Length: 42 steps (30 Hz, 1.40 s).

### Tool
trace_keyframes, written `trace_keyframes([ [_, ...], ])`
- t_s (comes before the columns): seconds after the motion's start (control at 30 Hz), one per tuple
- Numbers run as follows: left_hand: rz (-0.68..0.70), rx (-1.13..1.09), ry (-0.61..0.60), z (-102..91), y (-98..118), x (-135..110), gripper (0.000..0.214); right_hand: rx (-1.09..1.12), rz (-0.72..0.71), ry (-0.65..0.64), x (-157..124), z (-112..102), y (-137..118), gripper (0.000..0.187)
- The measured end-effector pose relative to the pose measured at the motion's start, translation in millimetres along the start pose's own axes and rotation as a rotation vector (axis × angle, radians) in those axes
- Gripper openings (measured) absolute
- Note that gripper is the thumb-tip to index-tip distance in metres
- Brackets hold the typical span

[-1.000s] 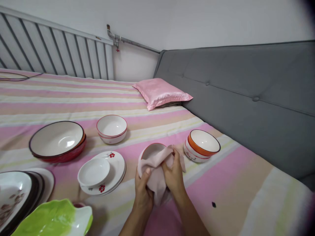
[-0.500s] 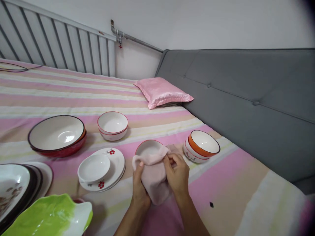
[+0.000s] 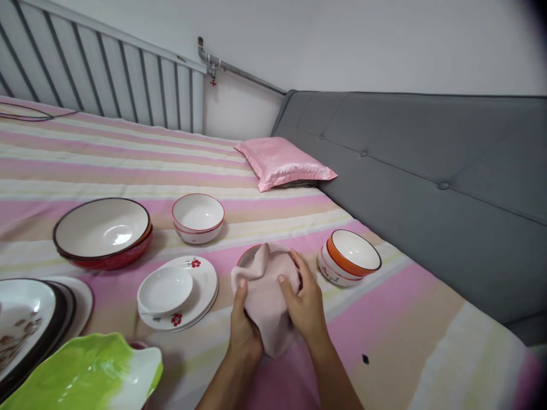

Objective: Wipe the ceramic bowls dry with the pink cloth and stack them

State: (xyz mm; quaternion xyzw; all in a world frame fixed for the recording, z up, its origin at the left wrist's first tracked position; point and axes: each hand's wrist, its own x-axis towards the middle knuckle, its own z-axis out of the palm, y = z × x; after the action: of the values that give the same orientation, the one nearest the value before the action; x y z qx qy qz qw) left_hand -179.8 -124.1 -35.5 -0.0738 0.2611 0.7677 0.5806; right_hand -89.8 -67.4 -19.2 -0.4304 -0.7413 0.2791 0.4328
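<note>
A pale pink cloth [image 3: 269, 290] is draped over a red-rimmed bowl [image 3: 247, 256], and only a strip of the bowl's far left rim shows. My left hand [image 3: 244, 330] grips the bowl's left side through the cloth, thumb on top. Around the right side my right hand [image 3: 305, 299] is wrapped, its thumb pressing the cloth and its fingers behind the rim. To the right stands a stack of bowls [image 3: 348, 259], an orange one on top. Left of my hands, a small white bowl [image 3: 166, 290] sits on flowered white plates [image 3: 207, 285].
Red-rimmed white bowls [image 3: 198, 219] and large dark-rimmed bowls [image 3: 102, 233] stand farther back. At the lower left are stacked dark-edged plates [image 3: 29, 319] and a green leaf-shaped dish [image 3: 85, 376]. A pink pillow [image 3: 284, 162] lies by the grey headboard [image 3: 405, 148] on the striped bed.
My right hand has gone from pinching the cloth's edge to wrapping round the bowl's right side. The cloth now covers more of the bowl's opening.
</note>
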Motion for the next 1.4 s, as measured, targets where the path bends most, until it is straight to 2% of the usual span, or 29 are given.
trace_keyframes([
  [0.1,0.033,-0.032,-0.037,-2.7,1,1,0.051,0.049,0.174,-0.053,0,3,3,0.057],
  [0.17,0.08,-0.046,-0.043,-3.1,2,1,0.055,0.069,0.24,-0.071,-1,5,8,0.056],
  [0.3,0.088,-0.029,-0.052,0.0,0,0,0.057,0.098,0.199,0.011,-1,6,21,0.051],
  [0.43,0.139,0.028,-0.012,0.7,-5,0,0.053,0.128,0.163,0.01,3,-1,29,0.049],
  [0.6,0.089,0.234,-0.168,-5.1,-5,-1,0.058,0.144,0.207,-0.021,9,-12,27,0.047],
  [0.67,0.112,0.338,-0.227,-5.8,-3,-3,0.057,0.13,0.193,-0.016,11,-16,23,0.044],
  [0.87,0.221,0.526,-0.402,-2.1,2,-5,0.058,0.184,0.03,-0.088,14,-30,10,0.041],
  [0.97,0.248,0.675,-0.409,0.7,3,-4,0.05,0.067,-0.072,-0.121,14,-39,7,0.047],
  [1.13,0.264,0.943,-0.354,6.6,4,-4,0.044,-0.091,-0.263,-0.232,9,-44,-2,0.054],
  [1.3,0.303,1.084,-0.434,6.1,4,-6,0.034,-0.151,-0.443,-0.225,3,-34,-17,0.039],
  [1.4,0.316,1.124,-0.478,4.2,3,-6,0.035,-0.144,-0.493,-0.232,3,-33,-21,0.037],
])
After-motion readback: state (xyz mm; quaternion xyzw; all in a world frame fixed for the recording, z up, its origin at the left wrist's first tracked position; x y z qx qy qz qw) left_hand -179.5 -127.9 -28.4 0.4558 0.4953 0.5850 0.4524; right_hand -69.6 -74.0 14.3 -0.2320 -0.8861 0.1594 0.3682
